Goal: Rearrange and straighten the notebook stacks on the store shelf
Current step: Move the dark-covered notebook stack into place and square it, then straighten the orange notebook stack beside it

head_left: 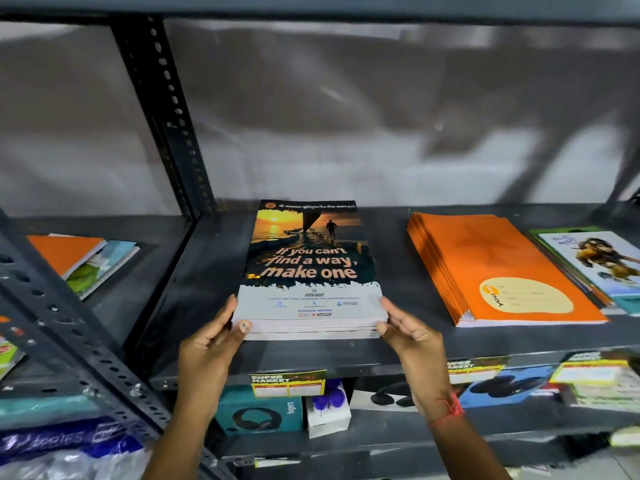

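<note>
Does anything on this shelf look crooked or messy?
Yes. The orange notebook stack lies turned at an angle to the shelf edge, its layers fanned out along the left side. The sunset-cover stack, gripped by both hands, sits fairly square.
</note>
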Action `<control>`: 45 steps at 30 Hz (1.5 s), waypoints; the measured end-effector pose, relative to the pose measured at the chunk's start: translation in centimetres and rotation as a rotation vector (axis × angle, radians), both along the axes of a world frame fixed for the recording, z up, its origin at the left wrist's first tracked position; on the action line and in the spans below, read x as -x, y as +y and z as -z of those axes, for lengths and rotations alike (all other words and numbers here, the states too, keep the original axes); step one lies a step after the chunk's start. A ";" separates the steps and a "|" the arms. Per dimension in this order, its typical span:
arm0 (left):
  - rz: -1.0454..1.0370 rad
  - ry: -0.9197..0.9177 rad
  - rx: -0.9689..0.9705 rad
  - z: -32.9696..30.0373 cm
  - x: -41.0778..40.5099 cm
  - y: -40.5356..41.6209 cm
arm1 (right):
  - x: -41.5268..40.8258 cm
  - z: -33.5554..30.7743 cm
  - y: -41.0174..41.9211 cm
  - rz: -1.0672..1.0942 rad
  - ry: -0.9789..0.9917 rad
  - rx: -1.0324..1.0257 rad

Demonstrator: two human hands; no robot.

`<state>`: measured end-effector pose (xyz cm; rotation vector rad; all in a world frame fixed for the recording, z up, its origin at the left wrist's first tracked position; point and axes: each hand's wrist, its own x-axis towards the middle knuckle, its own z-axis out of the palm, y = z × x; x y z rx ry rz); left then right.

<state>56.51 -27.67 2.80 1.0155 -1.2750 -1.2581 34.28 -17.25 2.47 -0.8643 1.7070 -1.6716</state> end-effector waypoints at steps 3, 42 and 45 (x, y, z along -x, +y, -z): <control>-0.228 -0.167 0.254 -1.8 3.3 3.8 | 1.7 -1.8 2.4 -0.008 0.124 -0.028; 0.029 0.020 -0.115 0.7 27.9 13.7 | 27.1 -0.7 12.8 -0.087 -0.122 0.006; 0.018 0.030 -0.115 0.7 27.8 13.4 | 27.1 -0.4 12.4 -0.045 -0.142 0.026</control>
